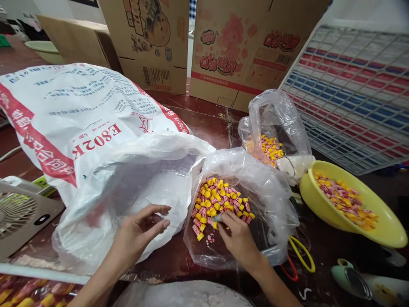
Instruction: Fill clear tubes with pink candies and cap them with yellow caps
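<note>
My left hand (143, 228) hovers at the mouth of a large white woven sack (105, 102) with red and blue print. Its thumb and fingers are apart, and nothing clearly shows between them. Inside a clear plastic bag (265, 200), my right hand (239, 238) reaches into a pile of small red-and-white printed pieces with yellow caps (220, 198). Its fingers are bent together at the near edge of the pile. A greyish patch shows at the fingertips; what they pinch is too small to tell. A few tiny loose bits (210, 239) lie beside the pile.
A yellow basin (388, 219) with similar pieces stands right, near a second clear bag (281, 108). Cardboard boxes (236, 47) and a white wire rack (354, 98) line the back. Left is a fan (19, 213); scissors with yellow and red handles (302, 256) lie right.
</note>
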Demonstrator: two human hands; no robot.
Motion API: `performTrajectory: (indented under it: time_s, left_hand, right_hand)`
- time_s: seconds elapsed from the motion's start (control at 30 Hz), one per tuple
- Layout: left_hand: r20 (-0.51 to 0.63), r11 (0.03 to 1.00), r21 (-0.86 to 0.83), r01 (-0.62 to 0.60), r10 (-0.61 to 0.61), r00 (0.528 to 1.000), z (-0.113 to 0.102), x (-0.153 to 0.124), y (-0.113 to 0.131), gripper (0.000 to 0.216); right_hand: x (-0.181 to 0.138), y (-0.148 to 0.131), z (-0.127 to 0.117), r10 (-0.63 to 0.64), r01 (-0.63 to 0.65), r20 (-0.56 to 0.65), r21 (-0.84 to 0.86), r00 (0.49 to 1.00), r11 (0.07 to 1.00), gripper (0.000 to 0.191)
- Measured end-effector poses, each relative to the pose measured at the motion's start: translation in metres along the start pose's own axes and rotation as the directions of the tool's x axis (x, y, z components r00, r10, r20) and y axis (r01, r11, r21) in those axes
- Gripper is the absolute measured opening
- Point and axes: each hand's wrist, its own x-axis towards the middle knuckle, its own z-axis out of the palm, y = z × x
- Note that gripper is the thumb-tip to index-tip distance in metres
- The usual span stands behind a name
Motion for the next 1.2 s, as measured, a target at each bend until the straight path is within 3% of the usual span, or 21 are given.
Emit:
performTrajectory:
  time_s: [0.07,0.13,0.3,0.5,0.57,0.63,0.73,0.87,0.97,1.0,1.07,1.13,1.2]
  left_hand:
    - [0.093,0.993,-0.105,0.054,-0.044,0.995,0.008,-0.007,0.005,0.04]
    - [0.178,0.979,-0.19,0.079,-0.045,0.983,0.014,-0.012,0.006,0.035]
    - [0.296,0.955,-0.281,0.096,-0.009,0.955,0.033,-0.021,0.005,0.031]
    - [0.495,0.921,-0.299,0.251,-0.074,0.866,0.053,-0.03,0.012,0.042]
    - [0.508,0.884,-0.375,0.279,-0.056,0.859,0.058,-0.03,0.015,0.041]
    - [0.494,0.812,-0.503,0.294,-0.009,0.87,0.061,-0.029,0.018,0.037]
    - [0.478,0.705,-0.625,0.334,0.007,0.878,0.066,-0.026,0.028,0.035]
    - [0.479,0.72,-0.612,0.328,0.007,0.878,0.074,-0.019,0.046,0.031]
    - [0.512,0.808,-0.51,0.296,0.008,0.859,0.075,-0.007,0.055,0.027]
    - [0.49,0.888,-0.407,0.214,0.015,0.871,0.073,0.001,0.056,0.026]
    - [0.367,0.998,-0.04,-0.048,0.059,0.928,0.063,0.024,0.054,0.022]
    - [0.198,0.901,0.373,-0.222,0.156,0.968,0.049,0.057,0.05,0.019]
    - [0.084,0.807,0.549,-0.218,0.206,0.975,0.034,0.095,0.044,0.027]
  right_hand:
    - [0.004,-0.004,-0.013,0.073,-0.056,-0.087,0.178,0.994,0.982,0.017]
    - [0.009,-0.014,-0.022,0.123,-0.081,-0.101,0.344,0.987,0.936,0.014]
    - [0.021,-0.04,-0.028,0.019,-0.018,0.003,0.486,1.0,0.874,0.014]
    - [0.024,-0.049,-0.024,-0.053,0.056,-0.018,0.424,0.998,0.904,0.022]
    - [0.022,-0.052,-0.027,-0.143,0.123,0.012,0.433,0.99,0.893,0.023]
    - [0.019,-0.054,-0.028,-0.239,0.212,0.023,0.378,0.971,0.901,0.04]
    - [0.016,-0.055,-0.021,-0.302,0.312,-0.079,0.174,0.95,0.934,0.076]
    - [0.02,-0.057,-0.005,-0.327,0.351,-0.256,0.052,0.91,0.935,0.064]
    - [0.028,-0.056,-0.006,-0.316,0.336,-0.249,0.042,0.915,0.941,0.066]
    - [0.03,-0.053,-0.009,-0.319,0.333,-0.203,0.036,0.926,0.942,0.074]
    - [0.03,-0.04,-0.02,-0.286,0.288,-0.089,0.008,0.954,0.958,0.096]
    - [0.025,-0.017,-0.032,-0.143,0.141,-0.026,-0.055,0.989,0.988,0.096]
    - [0.015,0.012,-0.042,0.058,-0.064,-0.037,-0.174,0.998,0.983,0.066]
